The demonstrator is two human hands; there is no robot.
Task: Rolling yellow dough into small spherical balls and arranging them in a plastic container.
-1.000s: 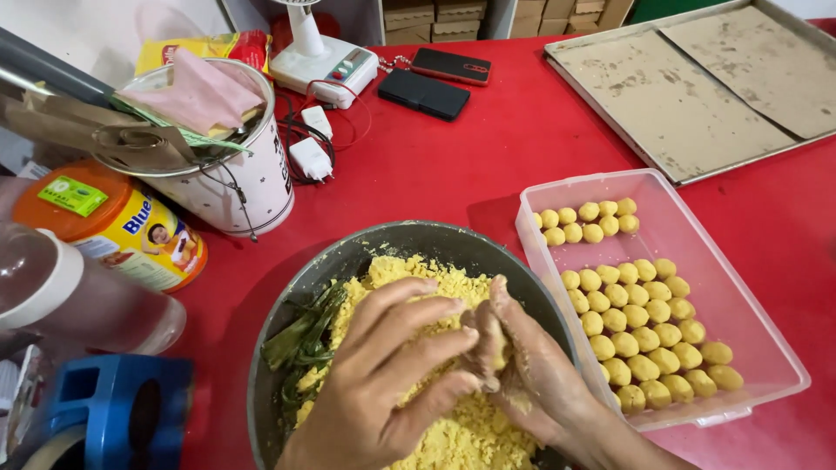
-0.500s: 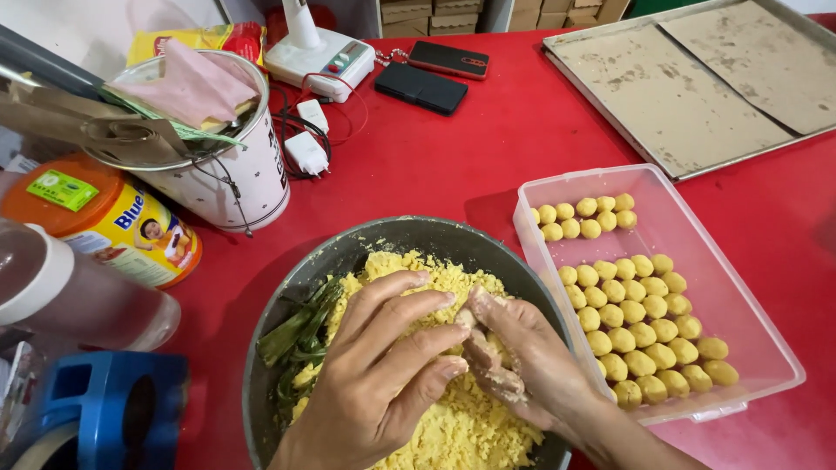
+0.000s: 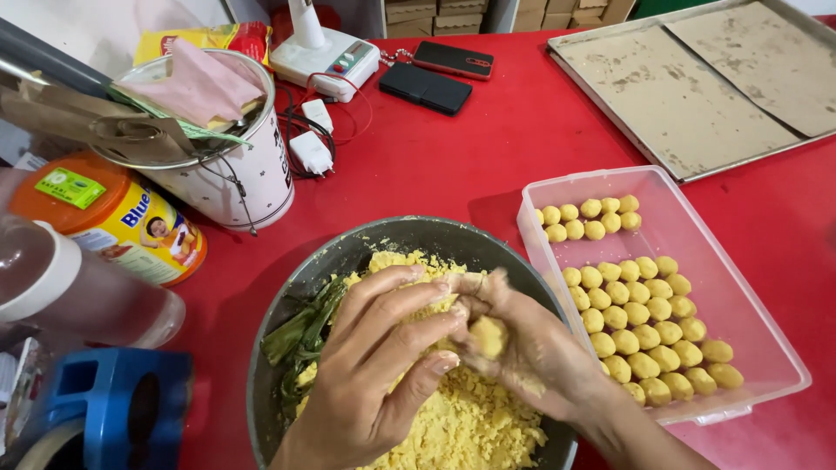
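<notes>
Both my hands work over a dark round metal bowl (image 3: 348, 252) filled with yellow crumbly dough (image 3: 470, 426). My left hand (image 3: 374, 365) curls its fingers against my right hand (image 3: 522, 348), and between them sits a small lump of yellow dough (image 3: 488, 335). Green leaves (image 3: 300, 335) lie at the bowl's left side. Just right of the bowl stands a clear plastic tray (image 3: 749, 305) holding several small yellow dough balls (image 3: 644, 318) in rows.
A white tin (image 3: 252, 183) stuffed with paper and cloth stands at the back left, an orange tin (image 3: 113, 218) beside it. A blue object (image 3: 104, 409) sits at the lower left. A white scale (image 3: 322, 52), chargers, two phones (image 3: 440, 74) and a paper-lined baking tray (image 3: 697, 78) lie behind on the red table.
My hands have shifted slightly up in the bowl and closed together around a small lump of dough. The view has moved a little.
</notes>
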